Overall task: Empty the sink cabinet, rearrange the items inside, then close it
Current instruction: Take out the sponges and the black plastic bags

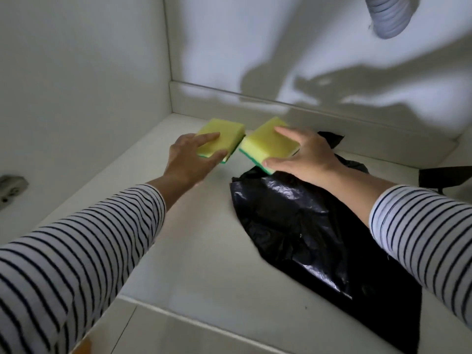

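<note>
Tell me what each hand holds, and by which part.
Left hand grips the left sponge across its near end, fingers on top. Right hand grips the right sponge by its right edge, thumb at the near corner.

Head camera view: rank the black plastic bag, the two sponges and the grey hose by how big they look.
1. black plastic bag, by far the largest.
2. grey hose, partly cut off by the frame.
3. left sponge and right sponge: alike, so no ranking.

Black bag (319, 226) covers right floor; left bare.
</note>
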Motion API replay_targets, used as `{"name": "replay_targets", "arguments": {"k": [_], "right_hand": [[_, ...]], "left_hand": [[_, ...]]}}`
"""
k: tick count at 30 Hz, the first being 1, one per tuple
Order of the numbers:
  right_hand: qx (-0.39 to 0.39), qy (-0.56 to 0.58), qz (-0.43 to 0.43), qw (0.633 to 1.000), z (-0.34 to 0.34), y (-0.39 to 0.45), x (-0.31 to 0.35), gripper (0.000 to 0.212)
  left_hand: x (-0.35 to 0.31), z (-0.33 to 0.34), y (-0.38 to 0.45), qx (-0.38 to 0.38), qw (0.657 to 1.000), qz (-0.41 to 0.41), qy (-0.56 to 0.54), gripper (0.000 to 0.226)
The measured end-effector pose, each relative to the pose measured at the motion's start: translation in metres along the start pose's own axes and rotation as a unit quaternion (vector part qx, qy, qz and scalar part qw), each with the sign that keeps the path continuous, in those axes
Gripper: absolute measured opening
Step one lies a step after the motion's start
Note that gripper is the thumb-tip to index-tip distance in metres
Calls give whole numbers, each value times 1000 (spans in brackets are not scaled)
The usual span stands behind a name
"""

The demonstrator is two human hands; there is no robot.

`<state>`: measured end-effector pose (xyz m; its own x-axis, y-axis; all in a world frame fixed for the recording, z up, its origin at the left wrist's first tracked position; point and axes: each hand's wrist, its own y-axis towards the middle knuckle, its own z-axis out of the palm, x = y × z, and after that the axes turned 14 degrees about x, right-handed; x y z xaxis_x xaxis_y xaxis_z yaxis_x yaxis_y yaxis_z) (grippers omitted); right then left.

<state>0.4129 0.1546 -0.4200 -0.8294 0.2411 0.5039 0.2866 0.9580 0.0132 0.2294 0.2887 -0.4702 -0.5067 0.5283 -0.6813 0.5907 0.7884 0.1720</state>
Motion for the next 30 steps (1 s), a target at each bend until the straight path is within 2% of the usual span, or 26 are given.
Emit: {"name": "replay_targets", "arguments": {"k": [4,8,13,15,19,24,30], "right_hand": [[-11,10,-59,998,-9,-17,40,83],[1,67,-118,991,9,-55,82,82],[100,122,-168,973,62,-121,123,96],[152,133,-180,963,84,-145,128,91],[232,134,-181,946,126,-188,122,82],[273,81,-175,942,183,-226,101,87],[328,32,-141,934,243,-239,72,83]], "left_hand": [[-1,-41,-52,-59,998,-6,-11,48],[3,-77,-129,-88,995,-8,-38,50],[23,-90,-258,-121,991,-52,-21,48],[33,-84,-309,-125,988,-92,0,48],[50,-59,-379,-115,980,-163,26,52],[79,-14,-414,-85,979,-187,3,50],[126,27,-426,-5,980,-199,-21,48]]}}
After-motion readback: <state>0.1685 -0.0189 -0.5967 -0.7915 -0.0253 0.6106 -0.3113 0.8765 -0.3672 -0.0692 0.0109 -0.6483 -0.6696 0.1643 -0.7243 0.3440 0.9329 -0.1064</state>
